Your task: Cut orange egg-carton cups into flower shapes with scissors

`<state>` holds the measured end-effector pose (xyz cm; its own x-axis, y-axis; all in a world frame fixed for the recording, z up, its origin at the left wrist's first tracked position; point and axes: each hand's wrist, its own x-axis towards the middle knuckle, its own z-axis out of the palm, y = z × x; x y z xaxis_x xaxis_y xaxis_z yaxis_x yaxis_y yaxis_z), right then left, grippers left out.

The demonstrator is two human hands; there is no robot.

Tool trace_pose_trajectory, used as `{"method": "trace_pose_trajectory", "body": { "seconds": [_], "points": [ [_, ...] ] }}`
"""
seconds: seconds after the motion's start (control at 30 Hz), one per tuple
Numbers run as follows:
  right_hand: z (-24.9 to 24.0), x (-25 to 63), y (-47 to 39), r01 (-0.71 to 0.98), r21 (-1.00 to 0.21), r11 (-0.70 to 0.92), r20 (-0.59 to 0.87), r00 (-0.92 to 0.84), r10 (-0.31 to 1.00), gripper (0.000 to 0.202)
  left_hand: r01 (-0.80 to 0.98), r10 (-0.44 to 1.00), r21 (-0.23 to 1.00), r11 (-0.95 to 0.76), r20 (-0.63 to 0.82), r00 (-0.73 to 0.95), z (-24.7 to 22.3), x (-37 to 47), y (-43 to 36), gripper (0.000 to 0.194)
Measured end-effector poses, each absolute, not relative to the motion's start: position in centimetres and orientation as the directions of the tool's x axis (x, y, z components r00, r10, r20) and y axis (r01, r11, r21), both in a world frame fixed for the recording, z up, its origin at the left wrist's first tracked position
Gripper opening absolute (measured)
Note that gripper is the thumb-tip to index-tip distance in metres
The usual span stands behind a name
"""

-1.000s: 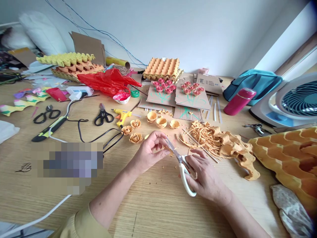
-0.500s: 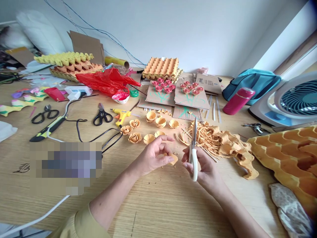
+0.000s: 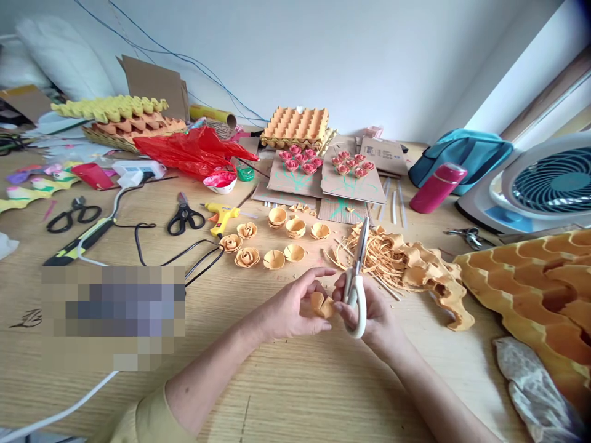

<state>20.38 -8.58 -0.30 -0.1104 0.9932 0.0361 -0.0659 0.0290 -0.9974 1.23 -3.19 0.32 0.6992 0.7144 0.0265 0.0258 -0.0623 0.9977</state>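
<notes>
My left hand [image 3: 290,311] curls around a small orange egg-carton cup [image 3: 322,304] with slits cut into its rim. My right hand [image 3: 376,323] grips scissors [image 3: 357,298] with white handles, their blades together and pointing up and away. Its fingertips are close by the cup; whether they touch it I cannot tell. Beyond my hands lie cut carton cups [image 3: 294,253] and several rolled paper roses [image 3: 247,257]. To the right of the scissors is a heap of orange carton strips [image 3: 373,255].
A yellow glue gun [image 3: 221,216] lies behind the roses, with black scissors [image 3: 185,216] to its left. Cardboard sheets [image 3: 353,187] carry red flowers at the back. On the right are a pink bottle [image 3: 438,187], a fan [image 3: 549,184] and a large egg tray [image 3: 521,271].
My left hand has turned the cup, so its slit petals show more. My right hand has moved left, bringing its fingers close to the cup. The view has shifted slightly.
</notes>
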Motion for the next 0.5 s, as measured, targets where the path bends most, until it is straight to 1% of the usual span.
{"method": "trace_pose_trajectory", "body": {
  "seconds": [0.03,0.1,0.2,0.3,0.4,0.5],
  "points": [
    [-0.2,20.4,-8.5,-0.087,-0.996,0.021,0.029,-0.095,0.995,0.035,0.010,0.711,0.999,-0.045,0.025,0.702,0.1,1.3,-3.3,0.077],
    [0.0,20.4,-8.4,-0.104,-0.995,0.011,0.018,-0.074,0.997,0.039,-0.054,0.704,0.998,0.041,0.010,0.710,-0.1,1.5,-3.3,0.075],
    [0.2,20.4,-8.3,-0.071,-0.997,0.032,0.035,-0.050,0.998,0.038,-0.161,0.718,0.967,0.199,-0.032,0.695,0.0,1.5,-2.9,0.069],
    [0.0,20.3,-8.5,0.021,-0.994,0.104,0.103,-0.017,0.994,0.033,-0.241,0.733,0.917,0.319,-0.078,0.675,0.6,1.2,-2.7,0.064],
    [-0.4,20.0,-8.8,0.119,-0.972,0.203,0.207,0.018,0.978,0.028,-0.312,0.726,0.856,0.413,-0.102,0.680,0.7,1.5,-2.9,0.065],
    [-0.9,19.6,-9.0,0.162,-0.952,0.260,0.267,0.022,0.964,0.027,-0.362,0.734,0.802,0.476,-0.135,0.666,0.1,2.1,-3.5,0.062]
  ]
}}
